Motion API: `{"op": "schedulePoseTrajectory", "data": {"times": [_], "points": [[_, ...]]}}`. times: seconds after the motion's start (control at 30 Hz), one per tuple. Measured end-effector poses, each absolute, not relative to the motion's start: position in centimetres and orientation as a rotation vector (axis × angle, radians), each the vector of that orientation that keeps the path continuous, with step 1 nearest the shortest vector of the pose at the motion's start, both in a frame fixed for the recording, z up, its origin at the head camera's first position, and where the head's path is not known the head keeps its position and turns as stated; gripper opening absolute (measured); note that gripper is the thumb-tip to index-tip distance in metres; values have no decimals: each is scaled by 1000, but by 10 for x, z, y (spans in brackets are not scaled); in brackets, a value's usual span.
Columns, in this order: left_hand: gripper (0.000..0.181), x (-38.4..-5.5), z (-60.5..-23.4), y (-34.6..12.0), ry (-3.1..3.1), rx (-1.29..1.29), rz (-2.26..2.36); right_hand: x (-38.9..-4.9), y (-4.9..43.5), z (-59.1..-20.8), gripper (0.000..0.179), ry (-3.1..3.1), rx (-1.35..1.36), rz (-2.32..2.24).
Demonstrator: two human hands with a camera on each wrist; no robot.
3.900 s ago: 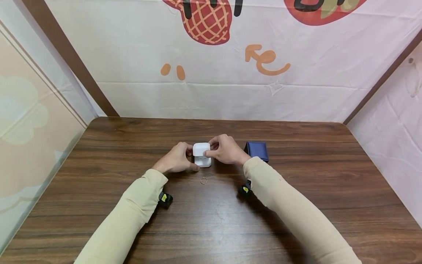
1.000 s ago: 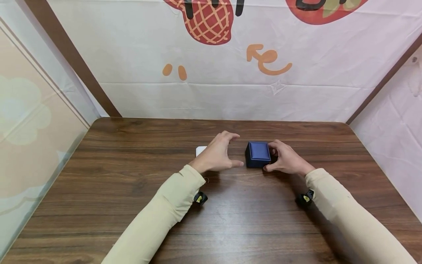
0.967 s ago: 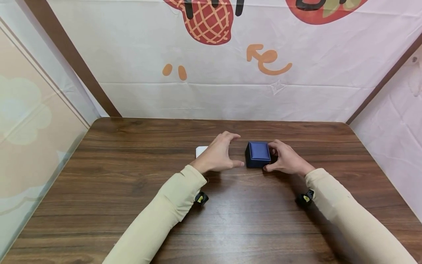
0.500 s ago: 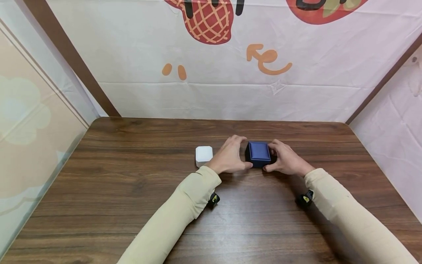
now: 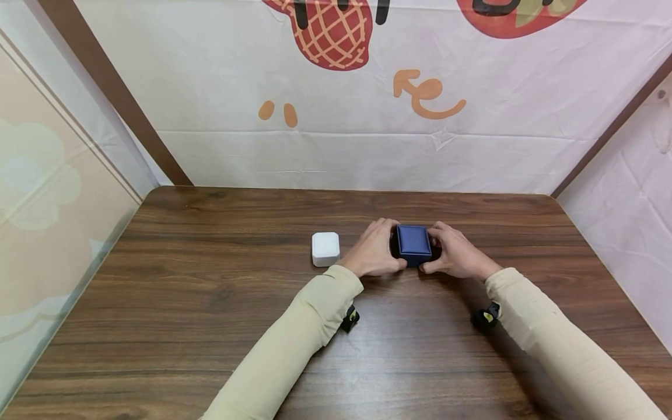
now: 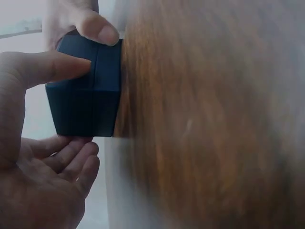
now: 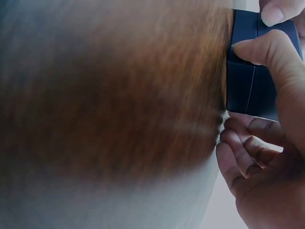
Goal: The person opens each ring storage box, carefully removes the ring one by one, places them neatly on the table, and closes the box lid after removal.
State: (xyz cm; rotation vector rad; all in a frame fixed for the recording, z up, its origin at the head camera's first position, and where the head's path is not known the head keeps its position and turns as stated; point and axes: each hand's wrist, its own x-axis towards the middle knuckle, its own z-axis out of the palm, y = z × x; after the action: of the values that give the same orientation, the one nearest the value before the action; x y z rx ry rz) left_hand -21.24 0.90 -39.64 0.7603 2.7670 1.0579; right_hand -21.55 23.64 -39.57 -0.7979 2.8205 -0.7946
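A dark blue ring box [image 5: 413,240] stands on the table with its lid down. My left hand [image 5: 374,249] grips it from the left, thumb on the front face and fingers round the back. From the other side my right hand [image 5: 455,252] holds it the same way. In the left wrist view, a thin seam between lid and base crosses the blue box [image 6: 85,109], and the left thumb presses near that seam. The right wrist view shows the right thumb on the front of the box [image 7: 241,86], low down near the table.
A small white box [image 5: 325,248] with rounded corners sits closed to the left of my left hand. Brown wood-grain table [image 5: 210,262] lies all around. A white printed cloth [image 5: 220,151] hangs behind its back edge. My left sleeve [image 5: 304,326] crosses the table's middle.
Both hands left the white box, which was open and is now closed. The right hand went to the blue box first; the left followed rightward and took hold. The small ring is now hidden behind the left sleeve.
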Motion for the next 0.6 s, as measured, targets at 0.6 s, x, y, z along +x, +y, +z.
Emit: {"op": "schedulePoseTrajectory", "data": {"times": [0.6], "points": [[71, -230, -387, 8, 2600, 596, 1206, -219, 237, -394, 49, 2814, -793, -766]]}}
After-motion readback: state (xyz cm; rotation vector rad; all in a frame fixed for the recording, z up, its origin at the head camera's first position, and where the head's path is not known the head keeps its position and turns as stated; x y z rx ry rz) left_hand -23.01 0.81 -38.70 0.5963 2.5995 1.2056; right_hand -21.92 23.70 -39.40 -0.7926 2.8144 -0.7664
